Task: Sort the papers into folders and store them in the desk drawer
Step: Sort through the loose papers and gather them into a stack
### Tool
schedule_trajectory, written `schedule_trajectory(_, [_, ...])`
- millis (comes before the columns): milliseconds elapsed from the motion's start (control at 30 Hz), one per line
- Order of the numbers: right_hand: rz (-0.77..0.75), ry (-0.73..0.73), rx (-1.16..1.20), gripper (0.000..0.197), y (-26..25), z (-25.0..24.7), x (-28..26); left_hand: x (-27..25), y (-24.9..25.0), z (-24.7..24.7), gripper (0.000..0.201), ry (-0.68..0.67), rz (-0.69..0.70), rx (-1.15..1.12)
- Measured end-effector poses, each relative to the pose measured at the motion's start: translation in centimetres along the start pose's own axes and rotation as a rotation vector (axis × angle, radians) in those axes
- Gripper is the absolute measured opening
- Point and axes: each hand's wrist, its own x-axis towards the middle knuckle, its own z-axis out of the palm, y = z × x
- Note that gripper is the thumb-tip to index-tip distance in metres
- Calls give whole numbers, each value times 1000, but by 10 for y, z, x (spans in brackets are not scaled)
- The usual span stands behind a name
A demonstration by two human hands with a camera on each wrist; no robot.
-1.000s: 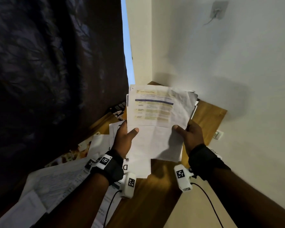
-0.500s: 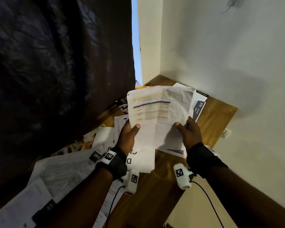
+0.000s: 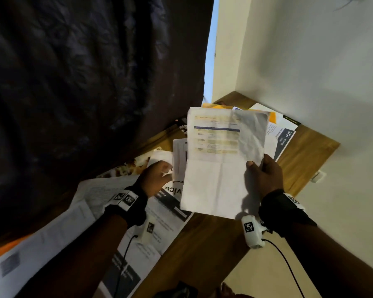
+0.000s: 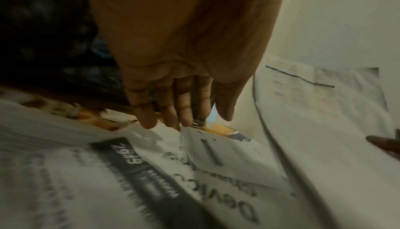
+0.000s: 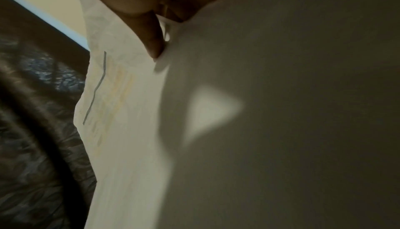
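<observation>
Fingers [image 4: 184,106] of the left hand [image 3: 157,179] lie straight and close together, thumb slightly apart, their tips reaching down to a small white printed sheet [image 3: 179,157] in the paper pile on the wooden desk [image 3: 205,252]; whether they actually touch it cannot be told, since the wrist view is blurred; the right hand [image 3: 264,175] pinches a creased white sheet with a blue bar and yellow table rows [image 3: 220,160] at its right edge, thumb [image 5: 151,32] on the printed face and the other fingers hidden behind; this sheet is held up above the desk, roughly upright, between the two hands and apart from the left one; beneath it, loose white papers and a leaflet with a dark band and large black letters [image 3: 170,203] are spread over the left part of the desk; a flyer with a dark blue panel reading 3791 [image 3: 285,140] lies to the right, partly under the held sheet; an orange-yellow paper edge [image 3: 272,118] shows at the far corner beside the pale wall [image 3: 310,72]; a dark crinkled curtain [image 3: 84,82] hangs along the left.
</observation>
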Motion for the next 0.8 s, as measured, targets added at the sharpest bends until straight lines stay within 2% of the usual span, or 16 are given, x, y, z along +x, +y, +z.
schedule_trajectory(67, [78,50,8,31,19,0,-8,-23,-28,-19,44,33,-91,313])
schedule_trajectory(133, [146,91,40,49,38,0,-19,-48,-43,-33,80,-1,-253,592])
schedule_trajectory(167, [182,114,53,51,45,0,-27,-60,-46,-37,96,-37,-333,675])
schedule_trajectory(233, [214,142,44,42,49,-2,-42,-74,-51,-37,112,-83,-416,744])
schedule_trajectory(367, [258,175,18,20,59,-8,-70,-85,-60,-38,114,-79,-445,750])
schedule_trajectory(533, [283,198,-55,30,65,-12,-86,-81,-75,-49,124,-60,-422,697])
schedule_trajectory(700, [318,213,-63,23,67,-11,-103,-78,-88,-55,117,-23,-398,679])
schedule_trajectory(800, [319,221,-97,25,65,-10,-109,-73,-95,-59,111,-50,-394,650])
